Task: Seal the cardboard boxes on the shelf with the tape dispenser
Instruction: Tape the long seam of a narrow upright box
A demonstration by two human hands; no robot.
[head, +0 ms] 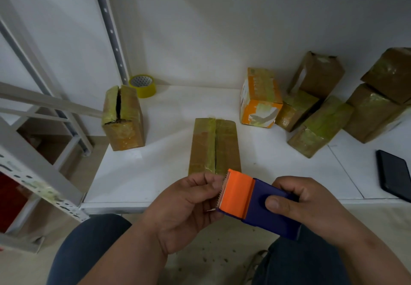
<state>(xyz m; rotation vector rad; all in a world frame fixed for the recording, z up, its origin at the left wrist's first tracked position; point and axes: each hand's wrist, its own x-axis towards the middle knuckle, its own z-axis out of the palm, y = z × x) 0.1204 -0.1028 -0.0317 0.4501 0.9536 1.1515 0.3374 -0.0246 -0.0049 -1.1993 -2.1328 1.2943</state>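
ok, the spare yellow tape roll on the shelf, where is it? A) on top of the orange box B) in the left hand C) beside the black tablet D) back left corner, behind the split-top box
D: the yellow tape roll sits at the back left of the shelf by the upright post, just behind the split-top box; the left hand is at the tape dispenser instead.

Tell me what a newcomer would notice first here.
The orange-and-blue tape dispenser stands out, held low in the centre by the right hand, with the left hand at its toothed edge. Behind it a flat cardboard box lies on the white shelf.
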